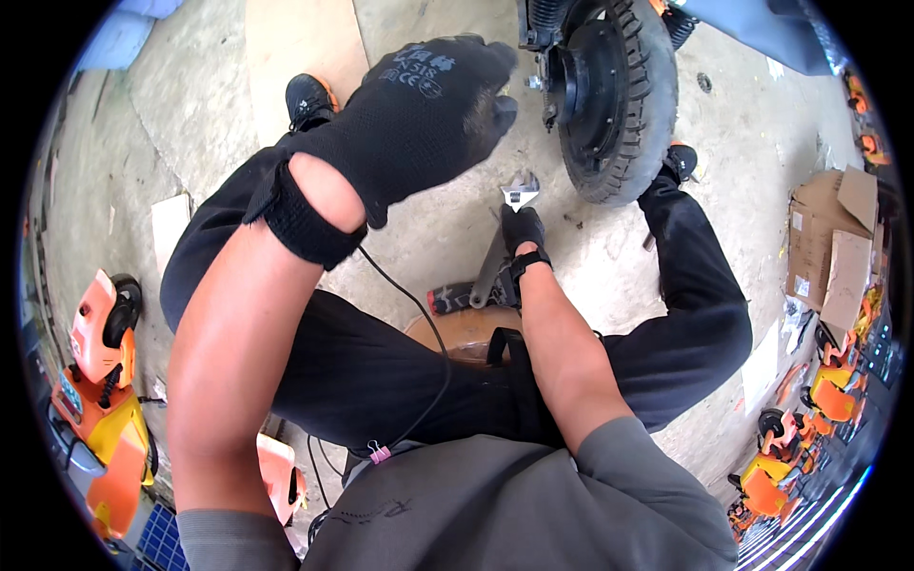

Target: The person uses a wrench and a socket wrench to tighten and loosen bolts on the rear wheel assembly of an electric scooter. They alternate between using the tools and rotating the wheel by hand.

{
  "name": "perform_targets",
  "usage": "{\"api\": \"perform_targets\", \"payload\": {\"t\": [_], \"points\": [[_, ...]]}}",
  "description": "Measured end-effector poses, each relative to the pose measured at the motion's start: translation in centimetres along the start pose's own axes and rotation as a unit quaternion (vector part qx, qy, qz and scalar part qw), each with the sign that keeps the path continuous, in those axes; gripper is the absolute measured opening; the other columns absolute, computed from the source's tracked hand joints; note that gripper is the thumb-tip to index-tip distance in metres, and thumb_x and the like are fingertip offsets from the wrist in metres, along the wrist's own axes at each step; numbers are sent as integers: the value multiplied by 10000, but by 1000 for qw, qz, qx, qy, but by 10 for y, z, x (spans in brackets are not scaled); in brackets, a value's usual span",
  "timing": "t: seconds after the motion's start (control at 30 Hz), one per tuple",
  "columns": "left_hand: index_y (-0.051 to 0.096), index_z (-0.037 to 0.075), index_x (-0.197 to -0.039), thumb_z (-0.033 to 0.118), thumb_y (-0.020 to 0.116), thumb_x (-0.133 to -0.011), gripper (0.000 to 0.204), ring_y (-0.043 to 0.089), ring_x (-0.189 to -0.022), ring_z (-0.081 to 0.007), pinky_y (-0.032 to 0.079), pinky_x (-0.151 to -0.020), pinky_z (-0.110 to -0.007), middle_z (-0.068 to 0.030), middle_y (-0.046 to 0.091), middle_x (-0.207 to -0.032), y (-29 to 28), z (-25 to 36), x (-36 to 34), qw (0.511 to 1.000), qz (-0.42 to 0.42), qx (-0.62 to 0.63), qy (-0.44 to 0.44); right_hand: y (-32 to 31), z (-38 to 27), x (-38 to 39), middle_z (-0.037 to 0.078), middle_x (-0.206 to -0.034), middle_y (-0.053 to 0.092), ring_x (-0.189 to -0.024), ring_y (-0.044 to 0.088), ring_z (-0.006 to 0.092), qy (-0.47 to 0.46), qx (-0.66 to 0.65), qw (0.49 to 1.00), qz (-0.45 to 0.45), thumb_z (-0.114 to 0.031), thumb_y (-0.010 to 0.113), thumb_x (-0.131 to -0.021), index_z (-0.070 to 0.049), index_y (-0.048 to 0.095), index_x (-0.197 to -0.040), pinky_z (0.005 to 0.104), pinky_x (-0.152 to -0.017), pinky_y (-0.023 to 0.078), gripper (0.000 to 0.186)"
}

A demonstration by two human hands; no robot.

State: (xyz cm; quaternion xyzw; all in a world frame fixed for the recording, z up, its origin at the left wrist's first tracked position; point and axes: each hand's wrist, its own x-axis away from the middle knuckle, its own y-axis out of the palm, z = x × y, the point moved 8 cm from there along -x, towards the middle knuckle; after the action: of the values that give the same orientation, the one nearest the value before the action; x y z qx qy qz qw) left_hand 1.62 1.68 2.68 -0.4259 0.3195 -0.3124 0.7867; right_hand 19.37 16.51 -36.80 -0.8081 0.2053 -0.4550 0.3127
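My left hand (438,114), in a black glove, is raised left of the wheel (619,105) and its axle (543,84). Its fingers are curled, and whatever they may hold is hidden. Below the axle, my right hand (524,229), also gloved, grips an adjustable wrench (520,193), whose silver head sticks up above the fist. A long grey metal handle (489,271) runs down beside that hand. Close under it, a red-and-black tool (446,299) lies by a round tan surface (433,333) between my legs.
Orange-and-yellow scooters (100,381) line the left and right edges. An opened cardboard box (817,252) stands at the right, and a flat board (300,33) lies at the top. A black cable (400,290) runs over my left leg. My feet flank the wheel and hands.
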Motion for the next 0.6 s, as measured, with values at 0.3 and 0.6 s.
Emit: {"api": "perform_targets", "payload": {"t": [0.3, 0.6], "points": [[617, 35, -1046, 300, 610, -835, 338, 605, -979, -360, 486, -857, -435, -185, 642, -1036, -4, -34, -1, 998, 28, 18, -46, -86, -105, 72, 150, -862, 666, -680, 692, 268, -95, -131, 972, -169, -318, 571, -899, -7, 603, -1050, 380, -602, 552, 348], [572, 49, -842, 254, 610, -831, 208, 599, -738, -325, 471, -664, -404, -164, 618, -782, -37, -26, 23, 999, 36, 21, -13, -340, -208, 163, 72, -746, 649, -642, 619, 148, -407, -188, 874, 187, -225, 557, -901, -26, 647, -920, 295, -567, 499, 219]]}}
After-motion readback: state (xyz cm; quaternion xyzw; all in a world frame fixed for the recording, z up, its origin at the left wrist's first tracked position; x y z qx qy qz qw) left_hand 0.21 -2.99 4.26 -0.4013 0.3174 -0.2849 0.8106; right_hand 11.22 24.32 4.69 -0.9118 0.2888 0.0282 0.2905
